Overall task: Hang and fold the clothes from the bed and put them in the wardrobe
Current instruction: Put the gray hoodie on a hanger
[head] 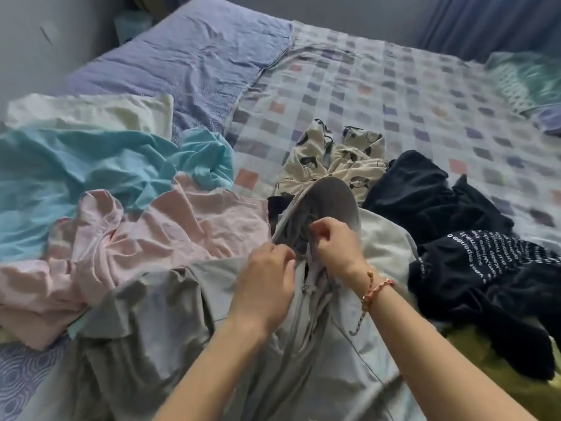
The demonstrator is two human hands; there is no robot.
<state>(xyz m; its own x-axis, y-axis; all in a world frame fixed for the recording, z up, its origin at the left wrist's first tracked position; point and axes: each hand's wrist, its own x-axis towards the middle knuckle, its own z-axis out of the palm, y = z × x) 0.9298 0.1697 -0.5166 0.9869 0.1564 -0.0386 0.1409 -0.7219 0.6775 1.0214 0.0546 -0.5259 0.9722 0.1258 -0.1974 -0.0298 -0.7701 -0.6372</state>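
Head view looks down on a grey hooded jacket (303, 344) spread front-up on the bed (394, 95), right in front of the person, its dark-lined hood (331, 199) pointing away from them. Both hands meet at the jacket's front opening just below the hood. The left hand (267, 281) has its fingers curled over one front edge, and the right hand (334, 247), with a braided bracelet (376, 288) at the wrist, pinches the opposite edge between thumb and fingertips.

The jacket is pale grey and thin, heavily creased, with a zip line running down its middle. It looks light and limp, so it will likely sag and slide out of shape if lifted by one point. The collar seam or both shoulders seem the better places to hold it, and the zip edges are the only firm lines to pull on.

Left of the jacket lies a pink garment (170, 235), with a turquoise one (76, 177) beyond that. Beyond the hood sits a cream printed piece (334, 159). Right of the jacket are black clothes (425, 196), one with white lettering (485, 262).
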